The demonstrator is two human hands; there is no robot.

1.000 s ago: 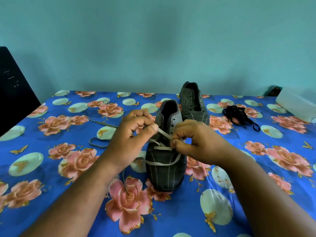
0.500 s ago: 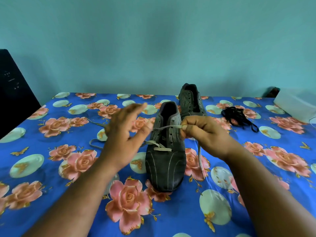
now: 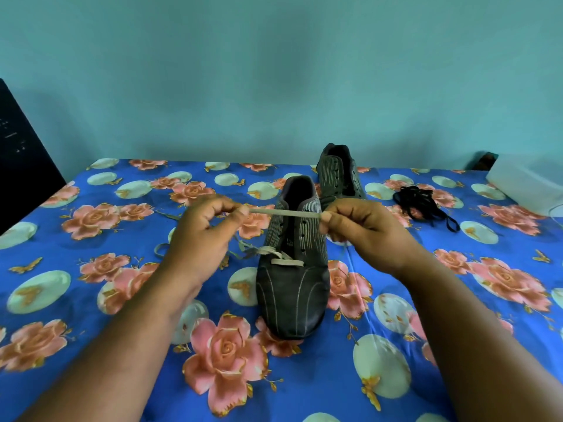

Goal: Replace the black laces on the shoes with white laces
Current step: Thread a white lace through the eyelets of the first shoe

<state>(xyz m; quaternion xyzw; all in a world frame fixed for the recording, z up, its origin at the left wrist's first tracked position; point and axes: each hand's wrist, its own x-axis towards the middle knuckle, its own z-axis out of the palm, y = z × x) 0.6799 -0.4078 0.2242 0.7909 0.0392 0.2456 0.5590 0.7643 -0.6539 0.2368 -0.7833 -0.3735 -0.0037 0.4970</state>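
- Head view, the only 1: dark grey striped lace-up shoe (image 3: pixel 292 269) mid-table on the blue floral tablecloth (image 3: pixel 91 300), toe toward the wearer.
- Flat white lace (image 3: pixel 285 212) stretched taut above the shoe mouth, pinched at both ends.
- Left hand (image 3: pixel 198 239): thumb and forefinger pinching the lace's left end, other fingers curled.
- Right hand (image 3: pixel 362 229): pinching the lace's right end, fingers curled.
- Progress: white lace through the lowest eyelets only, 1 bar and 1 cross visible; upper eyelets empty.
- Second matching dark shoe (image 3: pixel 338 175) behind, no lace seen in it; likely all still to do.
- Tangled black laces (image 3: pixel 422 204) right of the shoes, already out.
- Room: open cloth left and near side; white box (image 3: pixel 527 185) at far right edge, black panel (image 3: pixel 21 166) at left edge, both well apart from the hands.
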